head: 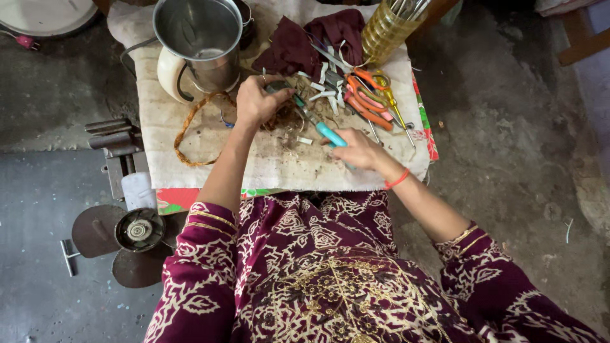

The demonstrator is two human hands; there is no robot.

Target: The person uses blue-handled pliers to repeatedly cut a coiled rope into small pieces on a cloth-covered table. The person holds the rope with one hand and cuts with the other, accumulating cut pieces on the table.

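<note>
My right hand [357,150] grips the teal handle of a pair of pliers [321,127] whose jaws point up-left across the cloth-covered low table [190,171]. My left hand [255,100] is closed on a small dark part [278,86] beside a tangle of copper-coloured wire [286,117], right at the pliers' tip. A loop of copper wire [190,130] lies to the left of that hand.
A steel kettle [200,38] stands at the back left, a maroon rag [318,38] and a yellow holder of tools [384,28] behind. Orange-handled scissors [368,98] and white scraps lie right of the wire. A fan blade and motor part [130,238] sit on the floor at left.
</note>
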